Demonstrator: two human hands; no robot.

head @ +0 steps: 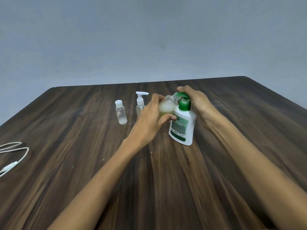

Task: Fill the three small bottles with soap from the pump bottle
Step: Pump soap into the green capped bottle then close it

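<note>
Small bottle tipped up to the pump spout, both hands busy.

Clear small bottle [167, 105] tilted, open neck right at the green pump head [183, 101] of the white pump bottle [183, 126]; foamy pale soap inside, yellowish at the bottom. Left hand [150, 118] wrapped round it, thumb across the front. Right hand [193, 99] on top of the pump head, fingers curled over it. Pump bottle stands on the dark wood table [83, 163], right of centre. Two more small bottles upright just left of the hands: capped bottle [121, 112], looks near empty, and a mini pump bottle [140, 103], partly behind the left hand. White cable [15, 155] looped at the table's left edge, well apart. Grey wall [149, 39] behind.
</note>
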